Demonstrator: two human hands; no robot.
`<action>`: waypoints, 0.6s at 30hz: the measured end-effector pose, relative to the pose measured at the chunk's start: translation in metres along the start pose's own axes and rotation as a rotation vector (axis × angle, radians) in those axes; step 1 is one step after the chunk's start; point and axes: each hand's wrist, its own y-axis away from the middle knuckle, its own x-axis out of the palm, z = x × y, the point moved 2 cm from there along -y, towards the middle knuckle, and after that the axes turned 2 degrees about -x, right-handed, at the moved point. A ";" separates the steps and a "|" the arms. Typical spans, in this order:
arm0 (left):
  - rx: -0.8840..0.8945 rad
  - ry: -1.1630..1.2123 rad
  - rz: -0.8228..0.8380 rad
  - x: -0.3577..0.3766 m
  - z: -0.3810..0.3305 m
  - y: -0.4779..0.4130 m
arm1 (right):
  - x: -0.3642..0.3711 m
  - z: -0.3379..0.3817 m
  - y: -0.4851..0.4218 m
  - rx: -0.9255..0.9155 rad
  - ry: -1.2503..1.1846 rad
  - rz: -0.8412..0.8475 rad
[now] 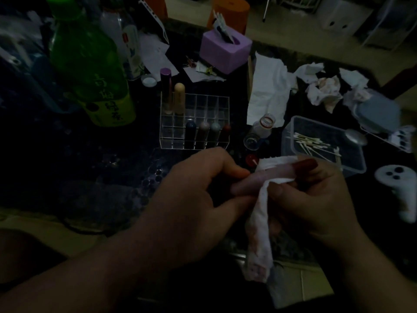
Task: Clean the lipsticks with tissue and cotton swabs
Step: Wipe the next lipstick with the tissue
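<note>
Mid-task: left hand pinches a pale lipstick, right hand grips stained tissue round it; six tubes stand in the organiser; crumpled tissues lie beyond.

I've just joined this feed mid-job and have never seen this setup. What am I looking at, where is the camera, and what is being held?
There is no machine here. These are a person's two bare hands, filmed by a single camera worn on the head, looking down at a dark table. The left hand pinches a pale lipstick. The right hand grips a stained tissue wrapped round it. Behind them stand a clear rack with more lipsticks, a box of swabs, a green bottle, a purple tissue box and used tissues. The picture is dim, so small details are uncertain.
</note>
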 end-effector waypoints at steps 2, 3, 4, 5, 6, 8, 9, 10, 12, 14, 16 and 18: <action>-0.128 0.166 0.120 -0.002 0.001 -0.004 | -0.002 0.000 0.000 -0.004 -0.001 -0.037; -0.243 0.322 0.226 -0.004 0.000 -0.008 | -0.003 -0.001 0.001 0.009 -0.010 -0.056; -0.340 0.490 0.330 -0.005 0.000 -0.011 | -0.006 -0.003 0.001 0.023 -0.019 -0.081; -0.407 0.617 0.398 -0.006 -0.001 -0.013 | -0.008 -0.003 0.001 0.036 -0.024 -0.096; -0.434 0.665 0.414 -0.006 -0.001 -0.013 | -0.009 -0.004 0.001 0.038 -0.026 -0.097; -0.392 0.612 0.324 -0.004 0.001 -0.013 | -0.008 -0.003 0.001 0.021 -0.019 -0.087; -0.336 0.538 0.251 -0.002 0.002 -0.012 | -0.008 -0.001 0.001 0.010 -0.003 -0.091; -0.264 0.451 0.170 -0.001 0.002 -0.011 | -0.007 0.000 0.000 -0.004 0.012 -0.089; -0.044 0.215 0.015 0.000 0.004 -0.008 | -0.005 0.001 0.000 -0.037 -0.004 -0.045; 0.188 -0.010 -0.066 0.001 0.001 -0.005 | -0.004 0.004 0.000 -0.069 -0.042 -0.030; 0.153 0.026 -0.056 0.001 -0.002 -0.005 | -0.004 0.006 0.000 -0.098 -0.030 -0.031; -0.157 0.364 0.100 -0.002 -0.004 -0.012 | -0.006 0.005 -0.001 -0.099 0.005 -0.054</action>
